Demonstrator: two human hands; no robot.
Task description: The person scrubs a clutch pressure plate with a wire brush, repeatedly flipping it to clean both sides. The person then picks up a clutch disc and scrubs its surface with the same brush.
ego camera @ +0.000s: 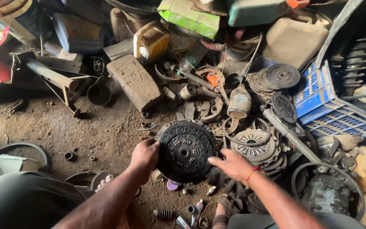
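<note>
- Your biggest risk is the clutter to the right: the pile of worn clutch discs [276, 78] and the pressure plate [254, 144] lies just beside the disc you hold, so a swing that way would knock loose parts onto your hand or down among the scrap.
- The clutch disc [185, 149] itself could slip: you hold it tilted up off the dirt floor [85, 127] by its rim alone, and a greasy, dusty edge gives little purchase; it would drop toward your toes, which show just below your left arm.
- Your left hand [145, 156] is clenched on the disc's left rim; your right hand [233, 164] lies over the right rim with fingers spread, grasping it more loosely, as far as I can tell in this dim light.
- Small bits underneath, the springs and tubes [193, 210] by your knees, could be crushed or scattered if the disc comes down there.
- The disc looks dark and grimy, round, with a grooved friction ring, damper springs set around a splined centre hub, and dust caked at the edge.
</note>
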